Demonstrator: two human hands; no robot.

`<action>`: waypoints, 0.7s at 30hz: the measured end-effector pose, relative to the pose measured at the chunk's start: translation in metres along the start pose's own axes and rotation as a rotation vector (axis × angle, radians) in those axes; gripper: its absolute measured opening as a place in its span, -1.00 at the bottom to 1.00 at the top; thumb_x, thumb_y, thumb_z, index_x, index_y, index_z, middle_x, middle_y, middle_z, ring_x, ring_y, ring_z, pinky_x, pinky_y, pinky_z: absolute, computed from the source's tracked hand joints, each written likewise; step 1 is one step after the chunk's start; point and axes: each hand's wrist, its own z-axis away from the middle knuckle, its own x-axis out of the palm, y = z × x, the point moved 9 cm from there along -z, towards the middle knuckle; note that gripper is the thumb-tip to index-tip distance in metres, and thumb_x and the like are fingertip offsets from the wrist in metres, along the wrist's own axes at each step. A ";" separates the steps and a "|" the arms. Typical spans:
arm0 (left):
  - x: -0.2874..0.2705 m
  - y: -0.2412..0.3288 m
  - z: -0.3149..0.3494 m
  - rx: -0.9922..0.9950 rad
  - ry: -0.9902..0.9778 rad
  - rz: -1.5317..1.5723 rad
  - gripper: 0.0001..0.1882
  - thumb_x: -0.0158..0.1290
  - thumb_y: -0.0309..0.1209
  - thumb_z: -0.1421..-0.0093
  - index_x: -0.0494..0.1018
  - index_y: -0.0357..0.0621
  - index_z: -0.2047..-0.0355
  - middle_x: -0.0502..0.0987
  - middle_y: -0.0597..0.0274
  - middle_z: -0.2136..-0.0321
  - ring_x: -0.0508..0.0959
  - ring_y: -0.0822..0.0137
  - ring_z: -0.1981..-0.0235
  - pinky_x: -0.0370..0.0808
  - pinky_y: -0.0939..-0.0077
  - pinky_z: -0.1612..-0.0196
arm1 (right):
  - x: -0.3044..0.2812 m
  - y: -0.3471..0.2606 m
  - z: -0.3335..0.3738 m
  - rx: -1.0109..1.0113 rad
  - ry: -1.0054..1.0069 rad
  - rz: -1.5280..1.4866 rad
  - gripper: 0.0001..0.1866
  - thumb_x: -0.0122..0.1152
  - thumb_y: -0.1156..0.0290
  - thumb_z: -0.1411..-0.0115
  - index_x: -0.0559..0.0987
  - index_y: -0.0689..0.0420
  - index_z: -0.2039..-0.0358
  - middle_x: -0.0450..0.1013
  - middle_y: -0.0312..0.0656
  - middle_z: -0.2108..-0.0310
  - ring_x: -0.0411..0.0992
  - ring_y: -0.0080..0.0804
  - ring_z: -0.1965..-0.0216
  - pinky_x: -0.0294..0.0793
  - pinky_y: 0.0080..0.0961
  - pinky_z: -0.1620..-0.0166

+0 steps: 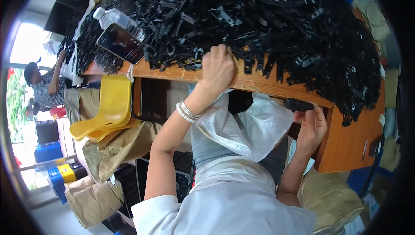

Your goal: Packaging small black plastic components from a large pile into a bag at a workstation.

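A wide heap of small black plastic clip-like parts point(276, 23) covers the wooden table point(181, 74). My left hand point(218, 67) is at the table's front edge, its fingers curled down against the near side of the heap; what they grip, if anything, is hidden. To the right, below the edge, my right hand point(314, 127) pinches a small bunch of black plastic parts point(298, 104) between thumb and fingers. An open white plastic bag point(246, 131) lies across my lap between both forearms, with dark contents or shadow at its mouth.
A phone point(121, 43) leans by a clear plastic bottle point(119, 20) on the heap's left. A yellow chair point(110, 105) and brown paper point(119, 146) stand at my left. Another person point(47, 81) works at the far left. Brown paper sacks point(330, 200) lie at lower right.
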 end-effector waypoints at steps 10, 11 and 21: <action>-0.014 0.015 0.013 0.044 -0.020 0.190 -0.84 -0.01 -0.50 0.14 0.43 -0.35 0.51 0.33 0.10 0.46 0.39 0.21 0.38 0.37 0.43 0.43 | 0.057 0.038 -0.010 0.199 -0.370 0.169 -0.87 0.06 0.58 -0.11 0.47 0.37 0.32 0.44 -0.13 0.39 0.46 -0.47 0.43 0.45 -0.60 0.29; -0.019 0.016 0.016 0.040 -0.017 0.249 -0.82 0.00 -0.51 0.14 0.42 -0.35 0.48 0.33 0.10 0.46 0.39 0.20 0.38 0.38 0.43 0.42 | 0.064 0.040 -0.010 0.198 -0.426 0.211 -0.88 0.04 0.61 -0.10 0.46 0.38 0.34 0.44 -0.14 0.39 0.45 -0.49 0.42 0.46 -0.60 0.28; -0.028 0.028 0.036 -0.005 -0.102 0.511 -0.68 0.05 -0.53 0.03 0.40 -0.39 0.22 0.36 0.13 0.44 0.43 0.21 0.38 0.40 0.39 0.45 | 0.065 0.054 -0.012 0.175 -0.367 0.319 -0.88 0.05 0.66 -0.12 0.44 0.39 0.30 0.43 -0.19 0.40 0.46 -0.52 0.38 0.44 -0.66 0.26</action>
